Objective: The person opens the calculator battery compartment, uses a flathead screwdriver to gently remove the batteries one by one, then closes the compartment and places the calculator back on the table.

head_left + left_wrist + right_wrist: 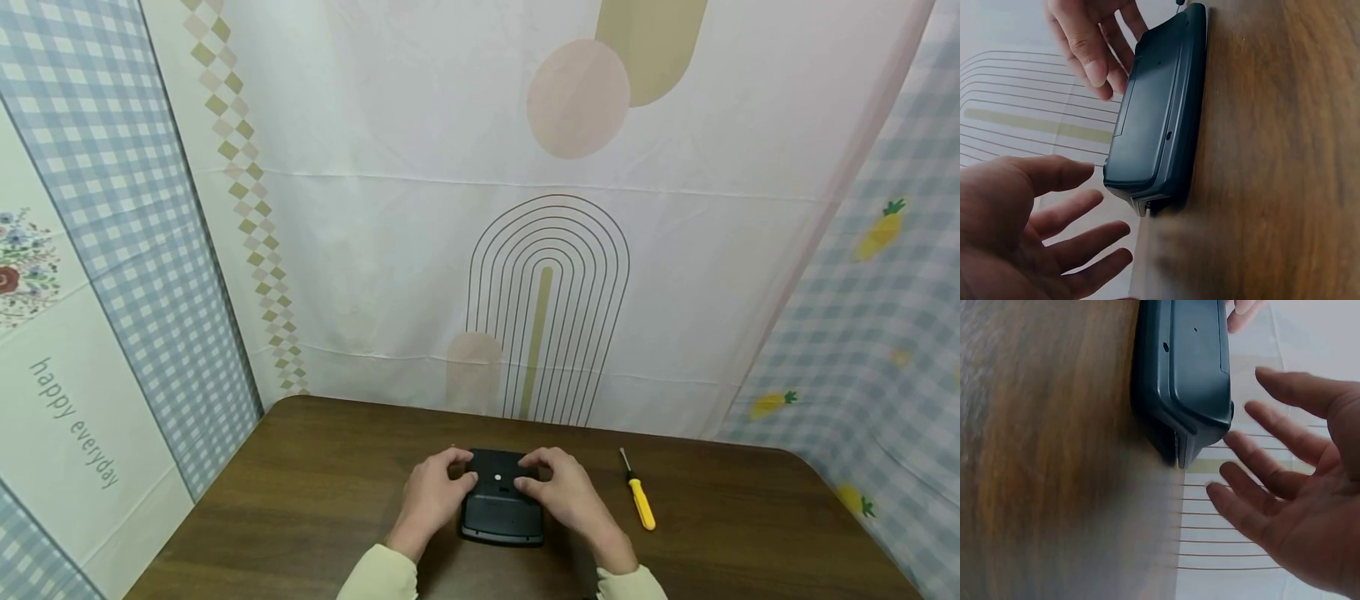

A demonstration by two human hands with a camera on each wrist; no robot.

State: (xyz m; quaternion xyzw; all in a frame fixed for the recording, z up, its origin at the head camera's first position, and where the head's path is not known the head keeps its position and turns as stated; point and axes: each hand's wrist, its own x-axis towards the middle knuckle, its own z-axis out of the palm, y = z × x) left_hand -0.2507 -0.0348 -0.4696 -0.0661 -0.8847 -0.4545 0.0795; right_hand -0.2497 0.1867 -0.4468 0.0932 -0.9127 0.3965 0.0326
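Note:
A black plastic device [501, 510], resembling a desk calculator turned face down, lies on the table with a small white round spot on its back. My left hand [433, 493] is at its left edge, fingers spread and loosely bent. On the opposite edge, my right hand [568, 492] is held much the same way. In the left wrist view a small gap shows between the left fingertips and the device [1147, 119]. The right wrist view shows the right hand [1304, 462] beside the device's end, also without gripping it. Its face is hidden.
A screwdriver [640, 500] with a yellow handle lies on the table right of the right hand, its tip pointing away. The brown wooden table [315, 500] ends at a patterned cloth [375, 275] hanging behind it. Checked cloths hang at both sides.

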